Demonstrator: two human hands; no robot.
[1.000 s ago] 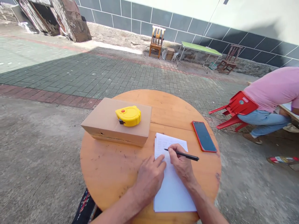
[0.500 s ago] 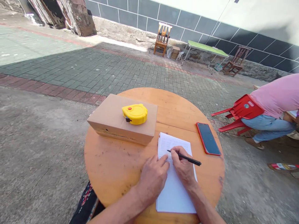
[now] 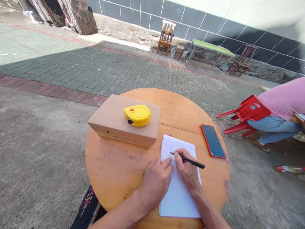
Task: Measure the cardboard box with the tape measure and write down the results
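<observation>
A round wooden table (image 3: 114, 168) stands in front of me. On it lies a white notepad (image 3: 177, 194) with faint writing near its top. My right hand (image 3: 187, 170) is closed round a black pen (image 3: 190, 162), whose tip touches the pad. My left hand (image 3: 154, 183) rests flat on the pad's left edge, fingers stretched out. Behind the pad sits a cardboard box (image 3: 111, 122) with a yellow tape measure (image 3: 137, 115) on top. A red-cased phone (image 3: 213, 141) lies screen up at the right.
A person in a pink shirt (image 3: 286, 98) sits on a red plastic chair (image 3: 247, 111) at the right. Far back by the tiled wall stand a wooden chair (image 3: 166, 37), a green folding table (image 3: 209, 47) and another chair (image 3: 241, 60). Paving surrounds the table.
The view has shifted slightly; the table and its objects sit a little further right in the picture. Both hands stay on the pad, the pen tip barely moving.
</observation>
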